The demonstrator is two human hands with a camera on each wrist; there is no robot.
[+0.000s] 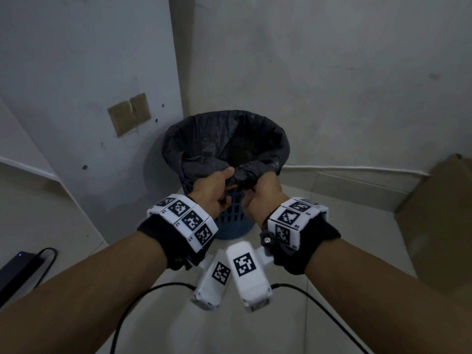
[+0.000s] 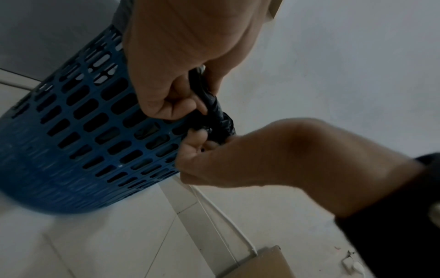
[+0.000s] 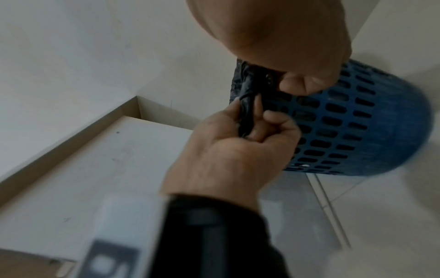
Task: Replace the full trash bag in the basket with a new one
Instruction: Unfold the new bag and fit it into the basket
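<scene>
Two hands meet at the near rim of the blue basket (image 1: pixel 231 215), which stands on the tiled floor (image 1: pixel 319 226) in the corner where two walls join. The black trash bag (image 1: pixel 224 139) lines the basket, its edge folded over the rim all the way round the far side; at the near side the plastic is gathered into a twisted bunch. The left hand (image 1: pixel 213 191) has its grip closed round that bunch, thumb on top and fingers curled beneath, as the left wrist view also shows. The right hand (image 1: pixel 264 194) holds the same bunch just beside it, its grip likewise curled tight on the black plastic, the knuckles of the two hands nearly touching. In the right wrist view the plastic runs as a dark rope between the left hand's thumb and fingers, close against the slotted basket wall.

A brown cardboard box (image 1: pixel 439 221) sits on the floor near the right wall. A patch of brown tape (image 1: pixel 129 113) is stuck to the left wall above the basket. A black device (image 1: pixel 15 269) with a cable lies at the left edge of the floor.
</scene>
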